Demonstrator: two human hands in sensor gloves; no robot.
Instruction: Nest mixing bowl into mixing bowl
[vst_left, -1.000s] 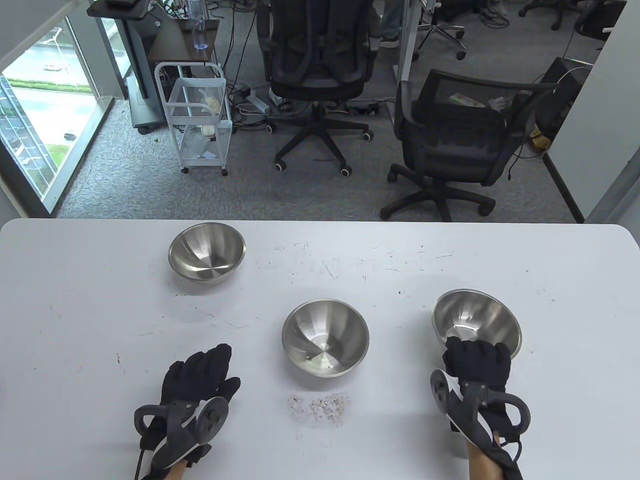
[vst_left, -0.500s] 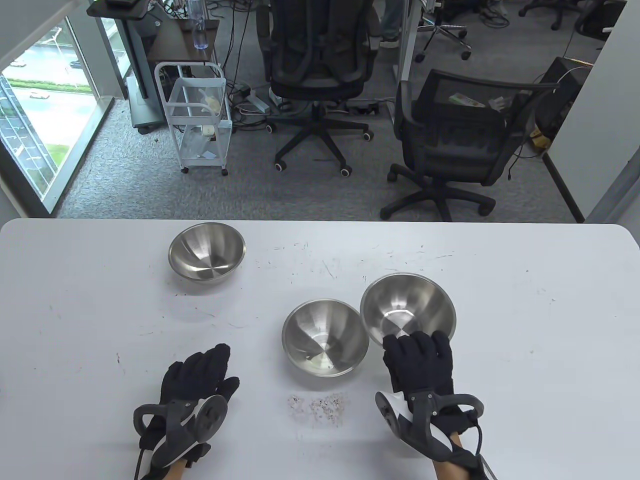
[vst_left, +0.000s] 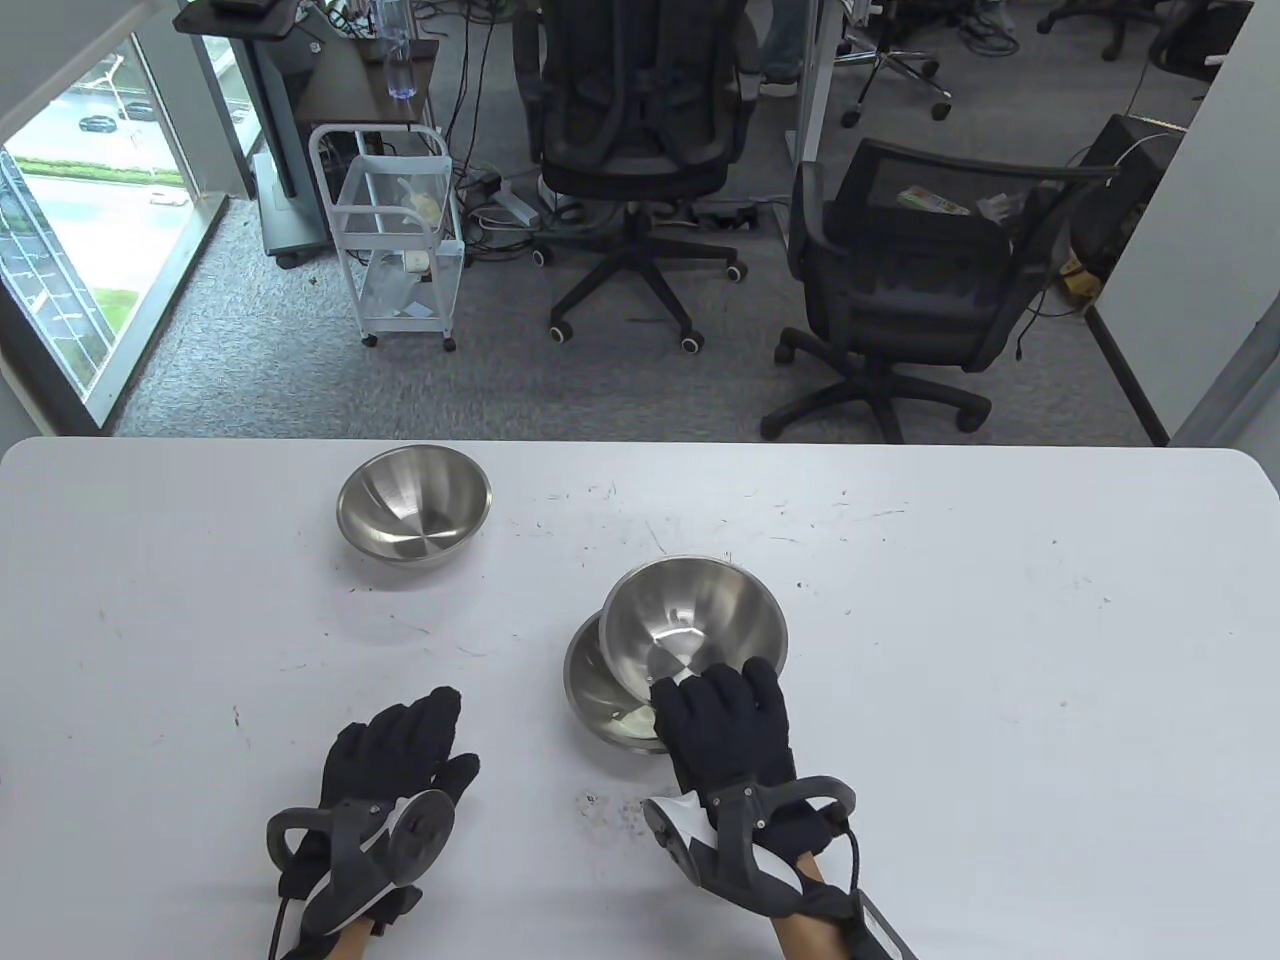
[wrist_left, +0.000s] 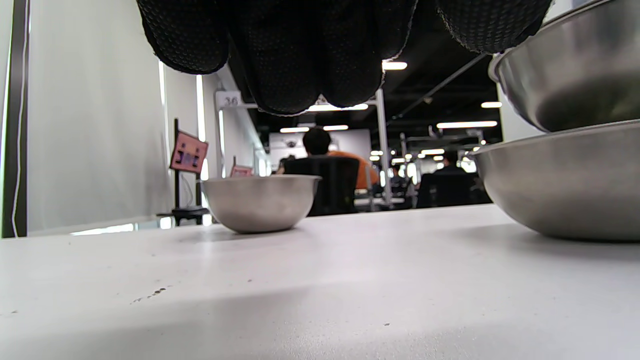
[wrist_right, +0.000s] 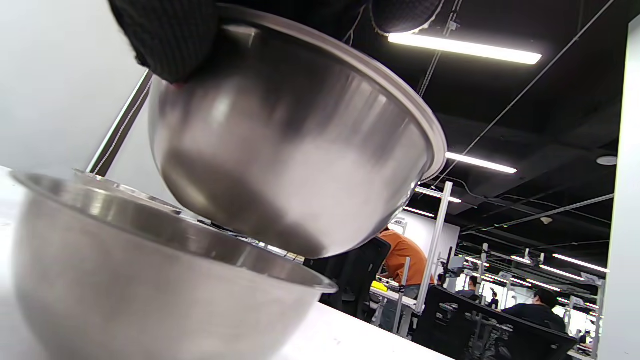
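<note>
My right hand grips the near rim of a steel mixing bowl and holds it tilted just above a second steel bowl that stands on the white table. In the right wrist view the held bowl hangs over the lower bowl's rim, apart from it. In the left wrist view both show at the right, the held bowl above the standing one. My left hand rests flat on the table, holding nothing.
A third steel bowl stands at the far left of the table, also in the left wrist view. A patch of pale crumbs lies near the front edge. Office chairs and a white cart stand beyond the table.
My right hand has carried the bowl leftward from the table's right side to just over the middle bowl. The left hand has not moved.
</note>
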